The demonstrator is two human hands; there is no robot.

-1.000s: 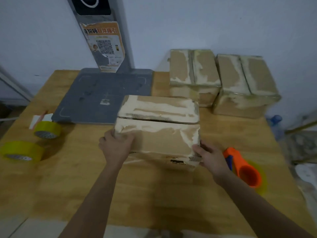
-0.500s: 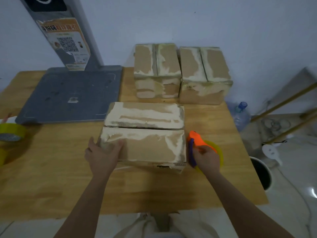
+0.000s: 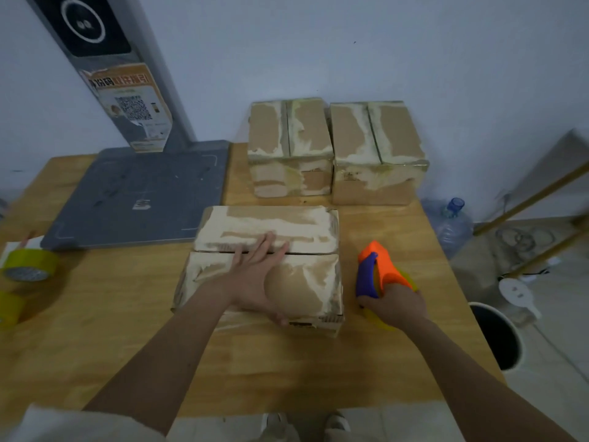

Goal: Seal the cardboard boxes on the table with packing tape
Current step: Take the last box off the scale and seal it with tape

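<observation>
Dispenser now in hand

My left grip point(image 3: 261, 279) has moved flat, open, onto the nearest box point(image 3: 264, 269)'s seam; my right grip point(image 3: 393, 303) now clasps the tape dispenser point(image 3: 381, 272), ready to tape.

- A wooden table point(image 3: 95, 330) carries everything.
- Near centre: a cardboard box point(image 3: 306, 282).
- Far right: two more boxes point(image 3: 288, 148) point(image 3: 376, 154), side by side.
- Far left: a grey base plate point(image 3: 143, 193).
- Left edge: two yellow tape rolls point(image 3: 30, 264) point(image 3: 9, 309).
- Right: an orange tape dispenser point(image 3: 382, 272).
</observation>
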